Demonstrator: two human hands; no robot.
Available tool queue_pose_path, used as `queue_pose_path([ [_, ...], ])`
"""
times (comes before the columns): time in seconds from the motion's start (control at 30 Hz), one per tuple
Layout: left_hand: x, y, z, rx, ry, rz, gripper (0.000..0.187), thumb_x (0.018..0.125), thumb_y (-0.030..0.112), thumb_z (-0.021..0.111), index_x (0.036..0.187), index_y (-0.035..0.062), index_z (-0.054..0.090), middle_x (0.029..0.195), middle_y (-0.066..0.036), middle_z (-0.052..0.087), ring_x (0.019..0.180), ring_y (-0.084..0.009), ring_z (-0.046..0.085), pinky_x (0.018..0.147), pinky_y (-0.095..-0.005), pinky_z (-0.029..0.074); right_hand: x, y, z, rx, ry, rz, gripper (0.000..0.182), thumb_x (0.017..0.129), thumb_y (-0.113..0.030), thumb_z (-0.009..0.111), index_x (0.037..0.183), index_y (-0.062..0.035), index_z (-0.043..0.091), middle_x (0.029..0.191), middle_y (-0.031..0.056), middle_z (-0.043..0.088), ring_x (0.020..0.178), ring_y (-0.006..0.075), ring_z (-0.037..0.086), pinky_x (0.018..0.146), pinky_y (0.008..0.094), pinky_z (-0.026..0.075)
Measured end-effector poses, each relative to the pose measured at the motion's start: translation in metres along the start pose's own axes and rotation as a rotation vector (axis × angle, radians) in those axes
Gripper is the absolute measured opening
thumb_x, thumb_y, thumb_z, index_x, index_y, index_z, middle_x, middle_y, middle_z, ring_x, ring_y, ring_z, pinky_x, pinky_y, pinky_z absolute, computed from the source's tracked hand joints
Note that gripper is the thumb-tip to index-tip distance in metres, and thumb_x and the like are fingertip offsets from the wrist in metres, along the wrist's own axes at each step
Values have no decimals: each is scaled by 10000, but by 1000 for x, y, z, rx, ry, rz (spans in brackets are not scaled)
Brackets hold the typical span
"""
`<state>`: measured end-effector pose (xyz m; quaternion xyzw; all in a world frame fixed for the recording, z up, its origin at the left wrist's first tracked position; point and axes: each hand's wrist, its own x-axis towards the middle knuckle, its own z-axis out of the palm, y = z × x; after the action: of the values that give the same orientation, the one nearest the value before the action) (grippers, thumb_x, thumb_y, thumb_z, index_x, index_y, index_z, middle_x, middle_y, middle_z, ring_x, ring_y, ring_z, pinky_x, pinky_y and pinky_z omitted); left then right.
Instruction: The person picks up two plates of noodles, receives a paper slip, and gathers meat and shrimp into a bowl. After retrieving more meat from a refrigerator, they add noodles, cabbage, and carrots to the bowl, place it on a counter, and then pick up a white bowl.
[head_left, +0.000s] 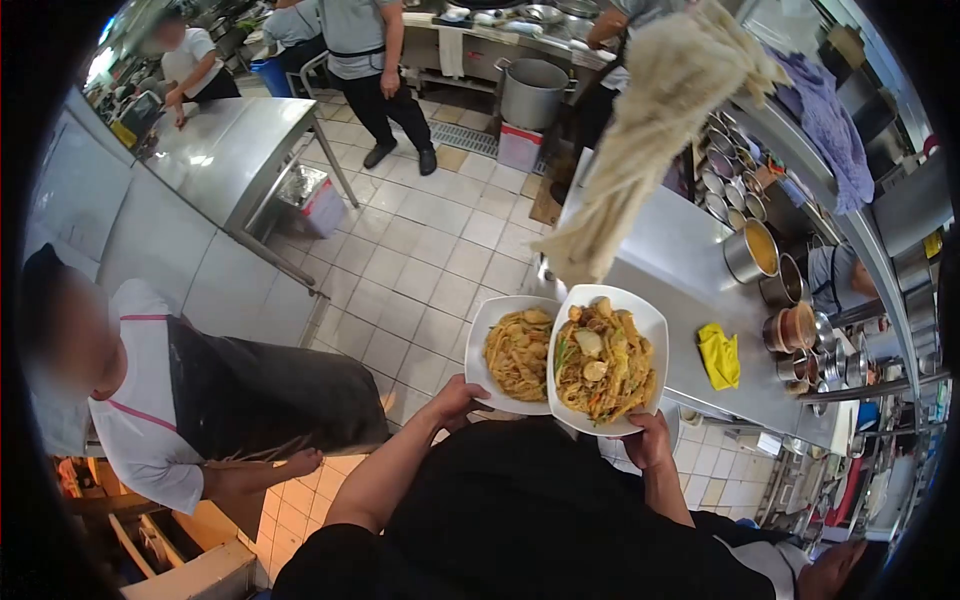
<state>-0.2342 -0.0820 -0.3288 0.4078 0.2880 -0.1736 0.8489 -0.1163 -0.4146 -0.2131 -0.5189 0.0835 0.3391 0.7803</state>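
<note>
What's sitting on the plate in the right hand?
On the plate held by the right hand, noodles are heaped with pale pieces showing on top. Beneath the heap, the plate's bottom is covered and cannot be seen.

My left grip (460, 402) holds a white round-cornered plate (477, 345), heaped with brownish stir-fried noodles (516, 358). My right grip (650, 440) holds a white squarish plate (648, 318), its noodles (610, 385) topped with pale chunks (589, 344) and flecked with green. Both face up in front of me, side by side, the right plate's edge overlapping the left one's.
</note>
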Motion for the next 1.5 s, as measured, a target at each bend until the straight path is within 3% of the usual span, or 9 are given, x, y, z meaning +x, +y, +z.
queue_pose_path([
  [0.07, -12, -5, -40, -114, 38, 119, 379, 784, -24, 563, 1159, -78, 542, 1074, -155, 642, 964, -278, 637, 837, -409, 528, 10, 18, 30, -57, -10, -3, 557, 762, -122, 533, 1287, 29, 424, 1142, 179, 591, 929, 306, 642, 649, 415, 585],
  [0.17, -41, 1, -94, -156, 125, 176, 391, 784, -17, 568, 1171, -66, 537, 1099, -161, 634, 969, -295, 643, 819, -408, 543, 30, 39, 72, 4, -123, 93, 504, 797, -46, 508, 1278, 65, 404, 1156, 222, 576, 929, 339, 644, 648, 443, 603],
  [0.4, -84, 43, -204, -192, 340, 276, 442, 772, -12, 578, 1202, -71, 493, 1113, -165, 627, 958, -286, 652, 765, -388, 566, 85, 60, 145, -70, -179, 147, 477, 811, -38, 485, 1266, 84, 408, 1144, 228, 581, 920, 345, 650, 669, 448, 609],
  [0.47, -93, 54, -216, -228, 464, 349, 370, 776, 21, 591, 1129, -76, 542, 1011, -145, 653, 853, -238, 660, 697, -325, 557, 102, 53, 159, -76, -229, 163, 475, 810, -40, 484, 1260, 90, 409, 1110, 226, 598, 879, 337, 661, 655, 433, 608],
  [0.73, -91, 128, -278, -455, 537, 572, 309, 757, 34, 592, 1050, -63, 572, 877, -136, 656, 697, -220, 630, 617, -318, 512, 225, 49, 243, -262, -216, 180, 434, 793, -52, 493, 1205, 79, 469, 1020, 194, 644, 805, 301, 674, 614, 394, 597],
  [1.07, -78, 207, -356, -609, 685, 737, 364, 751, 88, 623, 1085, -48, 572, 957, -124, 652, 755, -221, 635, 654, -326, 523, 406, 40, 434, -468, -481, 186, 351, 806, -29, 468, 1143, 64, 495, 990, 183, 634, 732, 270, 656, 596, 384, 572],
  [1.23, -70, 253, -377, -655, 761, 706, 337, 773, 63, 604, 1093, -36, 570, 960, -110, 656, 783, -216, 635, 671, -328, 524, 475, 44, 520, -410, -557, 233, 352, 816, -39, 455, 1151, 66, 491, 959, 187, 642, 651, 274, 647, 596, 380, 571],
  [1.47, -57, 321, -425, -695, 779, 701, 382, 734, 60, 619, 1091, -60, 558, 970, -132, 648, 773, -230, 627, 662, -342, 523, 522, 57, 598, -396, -524, 267, 353, 821, -30, 448, 1160, 65, 473, 907, 181, 650, 602, 265, 645, 591, 379, 572],
  [1.5, -53, 328, -426, -689, 794, 711, 328, 771, 50, 587, 1072, -77, 552, 976, -148, 642, 782, -250, 625, 677, -360, 525, 526, 57, 599, -401, -479, 265, 366, 819, -24, 447, 1176, 59, 461, 950, 195, 638, 599, 275, 642, 578, 389, 570],
])
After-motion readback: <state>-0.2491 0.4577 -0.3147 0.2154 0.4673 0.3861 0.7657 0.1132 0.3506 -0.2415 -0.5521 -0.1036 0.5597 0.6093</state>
